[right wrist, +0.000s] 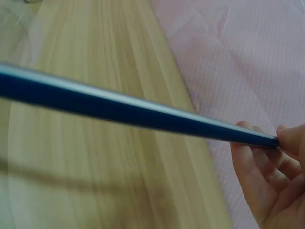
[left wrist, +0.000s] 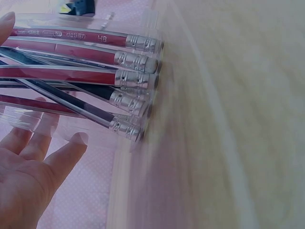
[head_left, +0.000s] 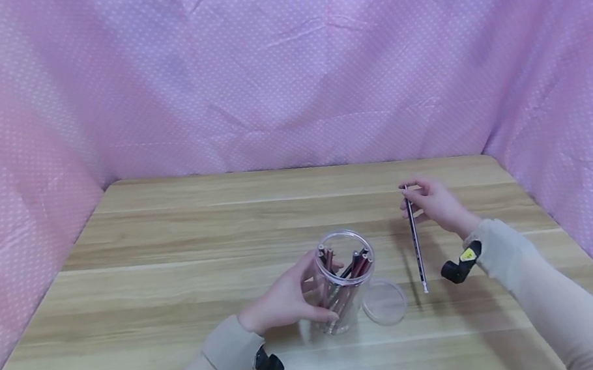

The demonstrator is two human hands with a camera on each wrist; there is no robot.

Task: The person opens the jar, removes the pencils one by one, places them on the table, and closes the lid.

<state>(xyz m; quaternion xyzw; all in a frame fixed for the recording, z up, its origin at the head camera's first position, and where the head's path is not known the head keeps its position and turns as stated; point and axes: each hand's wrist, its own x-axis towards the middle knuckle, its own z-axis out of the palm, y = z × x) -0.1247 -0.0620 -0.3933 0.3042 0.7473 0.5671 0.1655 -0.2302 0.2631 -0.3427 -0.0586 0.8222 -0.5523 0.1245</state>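
My left hand (head_left: 286,296) is wrapped round a clear plastic jar (head_left: 352,307) that stands open on the table. Several red and dark pencils (left wrist: 66,75) lean inside it, their metal-banded eraser ends at the bottom in the left wrist view. Off to the right, my right hand (head_left: 433,204) pinches a dark blue pencil (right wrist: 119,107) near its upper end. That pencil (head_left: 416,243) hangs with its eraser end downward, apart from the jar, and its shadow falls on the table.
A round clear lid (head_left: 384,302) lies on the wooden table (head_left: 179,265) just right of the jar. Pink dotted cloth (head_left: 276,69) walls the table at the back and on both sides.
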